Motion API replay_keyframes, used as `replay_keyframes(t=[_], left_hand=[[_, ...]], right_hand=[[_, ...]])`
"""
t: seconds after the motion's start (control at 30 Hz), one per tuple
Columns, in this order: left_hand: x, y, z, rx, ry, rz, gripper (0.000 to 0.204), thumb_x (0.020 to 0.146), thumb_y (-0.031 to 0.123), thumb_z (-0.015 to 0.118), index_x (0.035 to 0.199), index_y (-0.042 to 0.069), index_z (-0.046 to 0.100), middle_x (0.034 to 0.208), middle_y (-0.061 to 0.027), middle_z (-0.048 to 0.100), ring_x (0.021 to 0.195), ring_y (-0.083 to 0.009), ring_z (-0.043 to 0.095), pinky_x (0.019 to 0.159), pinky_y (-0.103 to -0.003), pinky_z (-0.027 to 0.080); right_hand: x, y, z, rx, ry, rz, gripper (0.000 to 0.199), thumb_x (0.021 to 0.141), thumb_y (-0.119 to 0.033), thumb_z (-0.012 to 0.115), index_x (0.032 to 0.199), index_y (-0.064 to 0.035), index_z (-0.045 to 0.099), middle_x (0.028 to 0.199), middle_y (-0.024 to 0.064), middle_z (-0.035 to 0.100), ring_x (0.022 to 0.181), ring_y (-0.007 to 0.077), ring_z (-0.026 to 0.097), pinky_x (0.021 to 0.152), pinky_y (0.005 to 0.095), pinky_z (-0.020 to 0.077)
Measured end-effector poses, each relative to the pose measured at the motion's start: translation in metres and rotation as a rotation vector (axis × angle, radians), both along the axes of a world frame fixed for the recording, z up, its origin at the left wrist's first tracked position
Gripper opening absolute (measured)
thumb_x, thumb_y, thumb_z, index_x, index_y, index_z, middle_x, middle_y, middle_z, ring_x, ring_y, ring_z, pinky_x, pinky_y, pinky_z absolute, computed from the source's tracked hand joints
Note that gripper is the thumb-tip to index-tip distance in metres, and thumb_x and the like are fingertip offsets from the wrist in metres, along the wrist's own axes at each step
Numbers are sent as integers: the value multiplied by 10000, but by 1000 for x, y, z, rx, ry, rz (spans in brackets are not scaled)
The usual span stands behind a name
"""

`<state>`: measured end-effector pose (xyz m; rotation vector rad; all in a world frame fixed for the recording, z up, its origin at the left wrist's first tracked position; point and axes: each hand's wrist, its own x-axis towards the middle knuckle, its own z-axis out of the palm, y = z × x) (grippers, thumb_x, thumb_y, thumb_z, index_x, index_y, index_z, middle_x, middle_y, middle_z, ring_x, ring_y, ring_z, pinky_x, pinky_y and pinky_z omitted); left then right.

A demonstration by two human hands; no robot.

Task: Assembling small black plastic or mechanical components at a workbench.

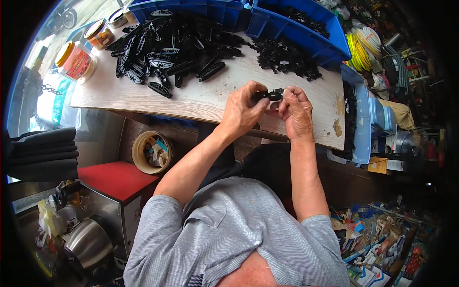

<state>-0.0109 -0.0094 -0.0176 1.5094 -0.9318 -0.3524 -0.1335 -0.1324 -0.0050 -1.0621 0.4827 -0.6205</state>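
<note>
Above the front edge of the pale wooden table [201,98], my left hand [244,107] is closed around a small black plastic part [275,94]. My right hand [297,107] pinches the other end of that part between thumb and fingers. Much of the piece is hidden by my fingers, so its exact kind does not show. A heap of long black plastic pieces [165,48], some with grey inner faces, lies beyond my left hand. Past my right hand spreads a pile of small black plastic parts [287,60].
Blue bins [306,36] line the table's far edge, one holding more small black parts. Lidded jars [75,61] stand at the left end. Below the table is a round waste bucket [152,152], beside a red-topped cabinet [117,174]. Coiled yellow hose [356,52] hangs at right.
</note>
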Motion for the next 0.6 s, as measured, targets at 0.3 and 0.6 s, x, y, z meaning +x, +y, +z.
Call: replay_keyframes(t=[0.3,0.6], left_hand=[[-12,-14,3,-163,680,-272,230,909,80,686,1103,-21,614,888,-59,689,745,-86,651,632,-221,535],[-7,-18,24,-75,907,-209,203,889,118,676,986,-54,629,792,-84,677,667,-110,657,583,-220,537]], right_hand=[[-2,-4,-6,2,-44,-33,148,887,-141,747,1003,-84,674,884,-27,660,742,82,608,705,221,505],[-7,-13,-11,39,-20,57,161,901,-114,721,1037,-78,643,890,-1,654,754,107,640,681,245,538]])
